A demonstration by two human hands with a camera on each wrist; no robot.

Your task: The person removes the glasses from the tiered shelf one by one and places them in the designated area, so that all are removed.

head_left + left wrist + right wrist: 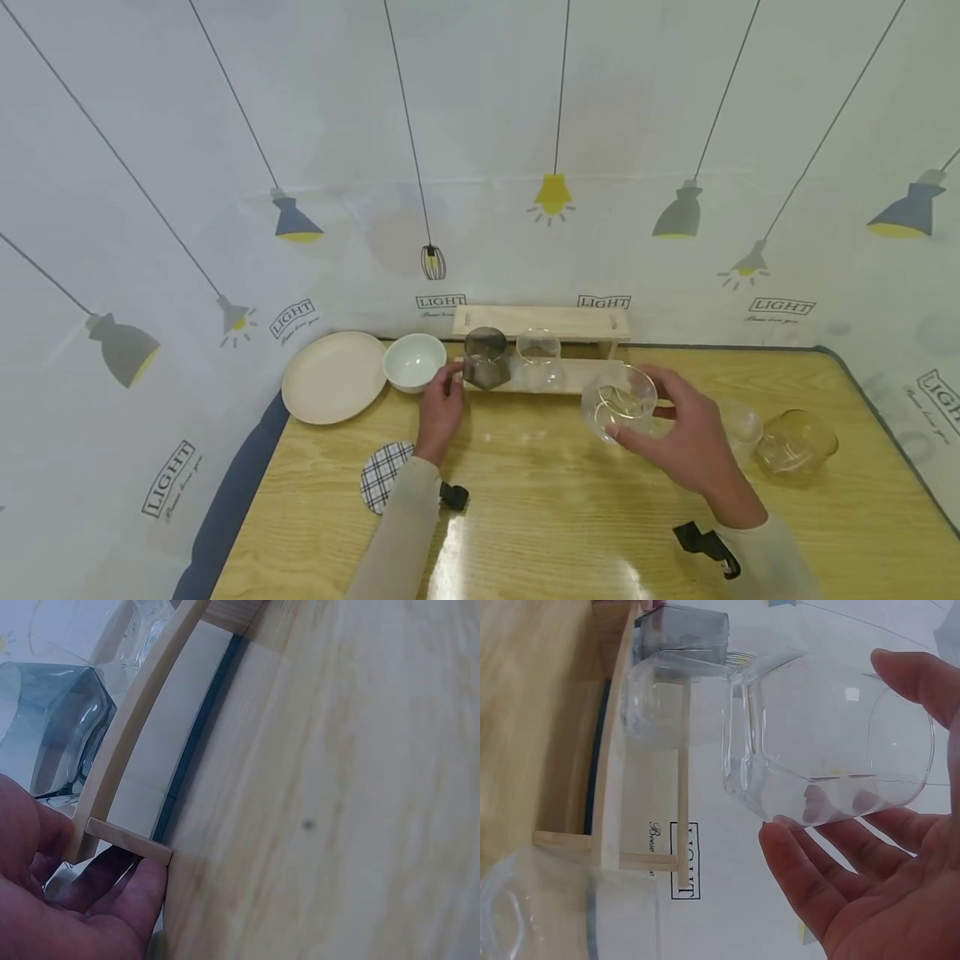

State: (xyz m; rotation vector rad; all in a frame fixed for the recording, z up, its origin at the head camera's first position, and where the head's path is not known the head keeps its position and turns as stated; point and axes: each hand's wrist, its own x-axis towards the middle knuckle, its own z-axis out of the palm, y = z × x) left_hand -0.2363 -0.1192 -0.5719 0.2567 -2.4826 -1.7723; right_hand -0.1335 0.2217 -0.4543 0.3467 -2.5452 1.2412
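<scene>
A two-step wooden rack (540,321) stands at the back of the table. On its lower step sit a smoky grey glass (487,358) and, just right of it, a clear glass (538,358). With its fingertips, my left hand (441,408) grips the left end of the rack; in the left wrist view its fingers (142,896) meet the end support. My right hand (684,429) holds another clear glass (825,742) between thumb and fingers, tilted, in front of the rack's right end. The held glass looks raised off the table.
Left of the rack are a white bowl (415,363) and a cream plate (334,377). A checked round coaster (385,477) lies by my left forearm. Farther right, a clear glass (741,425) and an amber glass (797,446) rest on the wooden table (555,533). A printed curtain (487,125) hangs behind.
</scene>
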